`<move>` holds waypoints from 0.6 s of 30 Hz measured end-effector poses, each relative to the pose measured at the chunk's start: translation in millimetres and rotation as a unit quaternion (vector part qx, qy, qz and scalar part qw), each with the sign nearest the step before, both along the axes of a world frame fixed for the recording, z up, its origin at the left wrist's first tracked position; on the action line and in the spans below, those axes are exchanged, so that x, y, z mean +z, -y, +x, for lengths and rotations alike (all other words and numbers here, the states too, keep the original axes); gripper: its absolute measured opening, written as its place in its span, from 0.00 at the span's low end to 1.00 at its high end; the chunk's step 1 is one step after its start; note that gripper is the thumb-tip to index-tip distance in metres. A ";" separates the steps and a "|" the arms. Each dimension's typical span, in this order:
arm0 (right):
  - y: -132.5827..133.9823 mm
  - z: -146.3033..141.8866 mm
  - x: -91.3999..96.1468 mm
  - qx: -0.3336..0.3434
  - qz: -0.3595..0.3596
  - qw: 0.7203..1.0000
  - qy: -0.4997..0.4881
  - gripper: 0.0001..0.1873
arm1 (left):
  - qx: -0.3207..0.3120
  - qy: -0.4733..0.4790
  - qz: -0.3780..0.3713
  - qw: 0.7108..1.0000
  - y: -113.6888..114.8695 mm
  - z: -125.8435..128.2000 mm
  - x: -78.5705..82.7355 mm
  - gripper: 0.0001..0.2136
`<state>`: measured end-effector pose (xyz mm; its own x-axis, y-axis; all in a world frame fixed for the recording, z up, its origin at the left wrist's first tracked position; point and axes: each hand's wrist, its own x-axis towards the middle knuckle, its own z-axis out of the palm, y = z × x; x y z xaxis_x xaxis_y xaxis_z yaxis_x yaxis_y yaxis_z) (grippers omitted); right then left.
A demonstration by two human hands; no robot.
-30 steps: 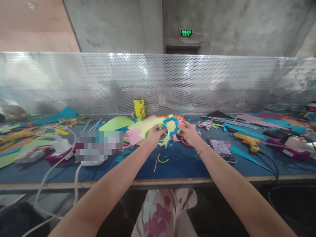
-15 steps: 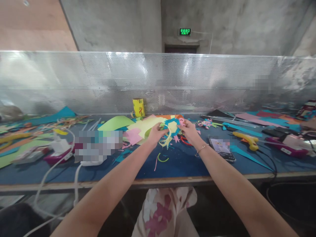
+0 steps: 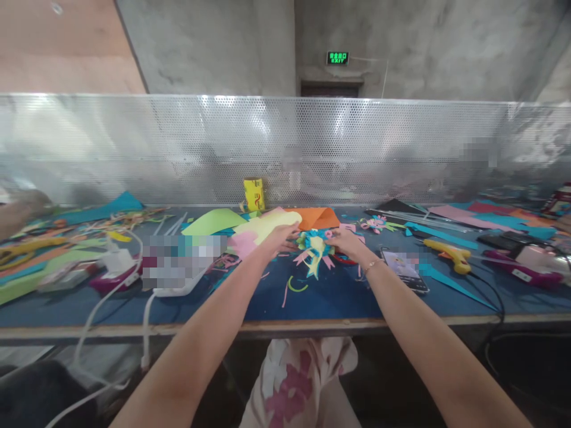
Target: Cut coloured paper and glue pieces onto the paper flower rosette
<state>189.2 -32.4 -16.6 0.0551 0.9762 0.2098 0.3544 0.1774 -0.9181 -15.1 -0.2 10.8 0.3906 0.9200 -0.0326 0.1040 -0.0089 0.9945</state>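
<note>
A paper flower (image 3: pixel 317 244) with a pale yellow centre, a blue fringed edge and hanging yellow, blue and pink strips is between my hands. My left hand (image 3: pixel 284 239) is closed at its left edge, with the fingertips partly hidden. On the other side, my right hand (image 3: pixel 348 245) pinches its right edge near a small pink curl. Red handles, perhaps of scissors, show partly under my right hand. Below the flower, a curved green paper strip (image 3: pixel 298 285) and a thin pink strip (image 3: pixel 285 294) lie on the blue table.
Behind my hands lie orange paper (image 3: pixel 317 218) and yellow and green sheets. A phone (image 3: pixel 404 270), a yellow glue gun (image 3: pixel 448 255) and a small paper flower (image 3: pixel 375 223) are on the right. A white power strip (image 3: pixel 178 288) sits left. A perforated metal screen (image 3: pixel 285 142) stands behind.
The flower has come down slightly toward me and its strips now hang forward. My hands have shifted with it, and the orange paper behind shows more. At far left, another person's arm has appeared.
</note>
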 end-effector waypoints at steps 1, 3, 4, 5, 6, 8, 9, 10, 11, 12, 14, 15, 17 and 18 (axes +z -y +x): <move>0.5 1.3 -1.0 -0.015 0.009 0.996 0.091 0.15 | 0.036 -0.021 0.039 0.998 -6.2 -5.5 -0.5 0.17; 2.6 2.0 -1.2 -0.029 0.030 0.970 0.240 0.15 | 0.137 -0.100 0.148 0.974 -18.4 -16.8 -2.3 0.12; 4.0 1.9 -0.4 -0.028 0.038 0.958 0.282 0.15 | 0.168 -0.121 0.176 0.962 -23.7 -22.3 -3.2 0.09; 5.3 1.8 0.8 -0.024 0.044 0.952 0.303 0.15 | 0.193 -0.143 0.203 0.949 -28.1 -27.4 -4.0 0.06; 6.3 2.1 2.2 -0.022 0.046 0.949 0.312 0.15 | 0.218 -0.174 0.234 0.931 -31.7 -31.9 -4.5 0.04; 7.1 5.2 5.0 -0.046 0.046 0.942 0.329 0.15 | 0.262 -0.230 0.281 0.894 -36.8 -39.5 -3.8 0.06; 6.7 8.2 6.1 -0.070 0.043 0.935 0.345 0.15 | 0.284 -0.250 0.297 0.877 -38.7 -42.6 -2.6 0.08; 6.0 12.2 7.0 -0.096 0.040 0.926 0.362 0.15 | 0.306 -0.254 0.303 0.866 -40.6 -45.7 -0.8 0.10; 5.1 16.9 7.7 -0.123 0.039 0.916 0.380 0.14 | 0.326 -0.238 0.303 0.864 -42.4 -48.7 1.2 0.12; 4.2 22.1 8.3 -0.150 0.041 0.906 0.395 0.14 | 0.344 -0.206 0.302 0.865 -44.2 -52.1 3.4 0.14; 3.0 32.8 9.4 -0.199 0.050 0.891 0.406 0.15 | 0.373 -0.121 0.302 0.869 -48.0 -59.9 7.6 0.17; 3.0 37.6 10.2 -0.225 0.055 0.885 0.405 0.16 | 0.384 -0.082 0.302 0.869 -49.7 -64.4 9.1 0.17; 4.2 45.1 12.1 -0.281 0.063 0.871 0.397 0.18 | 0.405 -0.036 0.294 0.865 -52.6 -73.6 10.4 0.17; 5.3 47.9 13.2 -0.305 0.064 0.866 0.390 0.19 | 0.418 -0.039 0.292 0.860 -53.5 -77.5 10.0 0.16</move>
<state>237.0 -37.7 -3.4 0.3454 0.7812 0.5200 0.9219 -0.1791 -0.3434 -92.6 53.3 20.7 -0.3967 0.7473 0.5331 0.3825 -0.3934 0.8360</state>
